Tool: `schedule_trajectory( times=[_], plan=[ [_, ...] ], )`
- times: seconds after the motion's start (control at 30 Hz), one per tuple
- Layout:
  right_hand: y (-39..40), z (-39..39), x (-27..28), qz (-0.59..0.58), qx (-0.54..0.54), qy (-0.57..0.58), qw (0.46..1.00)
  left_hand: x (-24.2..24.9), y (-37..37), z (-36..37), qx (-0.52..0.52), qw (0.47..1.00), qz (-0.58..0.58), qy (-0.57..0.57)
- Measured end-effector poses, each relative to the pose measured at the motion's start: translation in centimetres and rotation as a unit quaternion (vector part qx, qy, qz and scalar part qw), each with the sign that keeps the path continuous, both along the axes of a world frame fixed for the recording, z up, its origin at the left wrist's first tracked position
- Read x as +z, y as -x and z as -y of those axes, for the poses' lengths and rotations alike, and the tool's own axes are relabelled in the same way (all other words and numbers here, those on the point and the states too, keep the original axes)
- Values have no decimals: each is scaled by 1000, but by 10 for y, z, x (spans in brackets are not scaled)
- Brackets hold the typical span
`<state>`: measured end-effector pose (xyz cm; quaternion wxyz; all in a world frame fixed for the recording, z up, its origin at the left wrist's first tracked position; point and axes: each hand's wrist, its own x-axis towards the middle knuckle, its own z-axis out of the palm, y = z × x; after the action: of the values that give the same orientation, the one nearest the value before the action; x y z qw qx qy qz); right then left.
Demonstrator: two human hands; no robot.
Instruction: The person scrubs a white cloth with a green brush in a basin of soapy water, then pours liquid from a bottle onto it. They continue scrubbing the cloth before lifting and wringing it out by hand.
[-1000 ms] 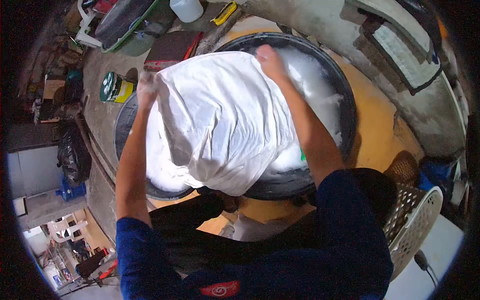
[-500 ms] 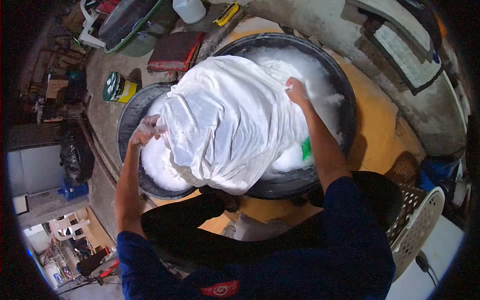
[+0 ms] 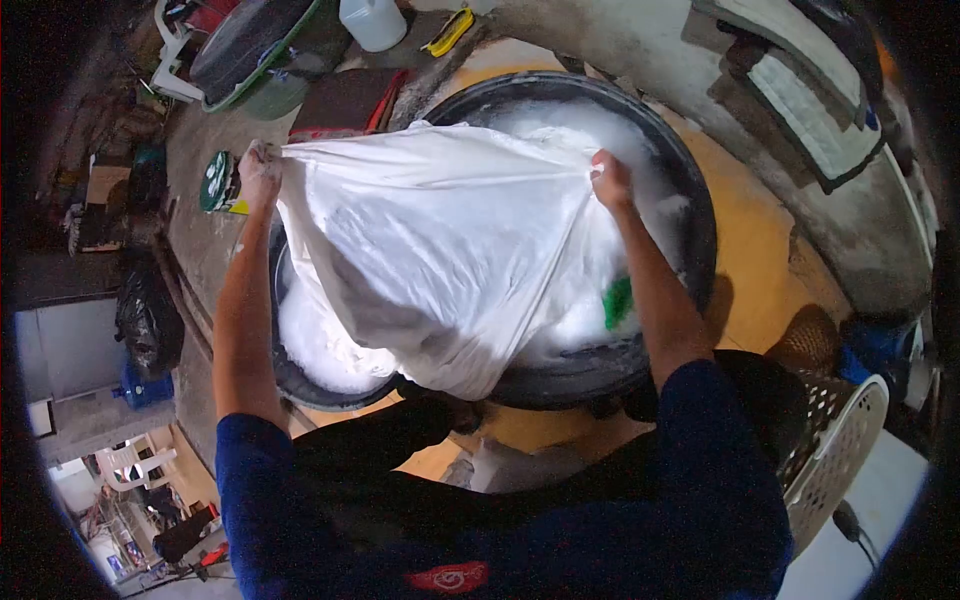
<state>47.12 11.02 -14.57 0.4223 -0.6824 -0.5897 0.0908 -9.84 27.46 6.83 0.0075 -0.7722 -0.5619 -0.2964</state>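
Observation:
A wet white cloth (image 3: 430, 230) is stretched between my two hands, its top edge pulled nearly straight and its lower part sagging in folds. My left hand (image 3: 260, 175) is closed on the upper left corner, and my right hand (image 3: 611, 181) grips the upper right part. Beneath the cloth are two dark tubs with white suds: a large one (image 3: 697, 215) at the right and a smaller one (image 3: 290, 378) at the left. Something green (image 3: 618, 303) lies in the suds of the large tub, near my right forearm.
Behind my left hand stands a bucket with a green lid (image 3: 216, 180). A green tub (image 3: 270, 92), a white jug (image 3: 373, 24) and a yellow brush (image 3: 449, 32) are farther back. A perforated basket (image 3: 840, 455) is at the lower right.
My left hand has moved up and outward and now holds the cloth's corner. The cloth has gone from loosely bunched to stretched wide. My right hand has shifted slightly right.

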Motion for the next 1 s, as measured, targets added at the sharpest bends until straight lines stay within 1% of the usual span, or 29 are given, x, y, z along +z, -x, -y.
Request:
schedule_trajectory(
  times=[0.03,0.07,0.1,0.17,0.2,0.23,0.3,0.33,0.37,0.4,0.43,0.5,0.53,0.57,0.6,0.67,0.7,0.73,0.8,0.83,0.87,0.9,0.97,1.0],
  plan=[
    [0,8,2,-13,5,-46,999,-13,11,-13,-10,999,37,29],
    [3,18,4,-27,9,-90,996,-29,20,-20,-26,1000,6,1],
    [8,31,5,-29,-46,-31,998,-46,28,-27,-39,999,-23,-29],
    [16,54,7,-33,-159,82,983,-30,-6,9,-12,992,-84,-98],
    [21,67,8,-36,-215,137,966,-14,-33,39,2,985,-113,-132],
    [28,80,6,-34,-226,147,962,8,-78,79,-23,992,-84,-86],
    [45,98,-16,-41,-227,145,962,-19,-94,119,-114,993,-20,-23],
    [45,103,-16,-54,-192,181,963,11,-149,180,-109,961,64,246],
    [45,107,-15,-67,-156,217,961,2,-177,216,-224,948,-20,223],
    [46,111,-14,-80,-119,253,957,-8,-205,252,-340,917,-85,191],
    [38,110,-34,-39,-101,220,970,-41,-231,281,-373,882,-21,287],
    [20,110,-63,27,-84,207,974,-55,-280,343,-450,843,-49,292],
    [10,112,-69,59,-76,201,975,-59,-301,359,-419,848,-93,312],
    [-6,113,-55,124,-55,216,967,-62,-321,376,-389,849,-140,330],
    [-14,114,-59,99,-55,198,974,-74,-330,381,-333,871,-147,329],
    [-23,113,-71,50,-52,159,985,-113,-346,388,-214,909,-158,321],
    [-20,111,-54,62,-42,212,975,-145,-349,389,-199,920,-252,227],
    [-20,110,-53,46,-51,211,975,-146,-349,385,-188,930,-169,266],
    [-18,109,-56,30,-67,202,977,-148,-347,372,-165,928,-1,335],
    [-17,109,-59,31,-72,193,978,-163,-347,370,-171,908,10,383],
    [-17,109,-67,50,-73,176,980,-190,-347,368,-177,885,19,430],
    [-15,109,-64,69,-71,158,982,-188,-350,366,-180,860,30,476],
    [-17,105,-59,5,-64,177,982,-182,-354,377,-256,812,45,522],
    [-18,107,-50,-26,-60,190,980,-151,-356,384,-304,842,15,445]
  ],
)
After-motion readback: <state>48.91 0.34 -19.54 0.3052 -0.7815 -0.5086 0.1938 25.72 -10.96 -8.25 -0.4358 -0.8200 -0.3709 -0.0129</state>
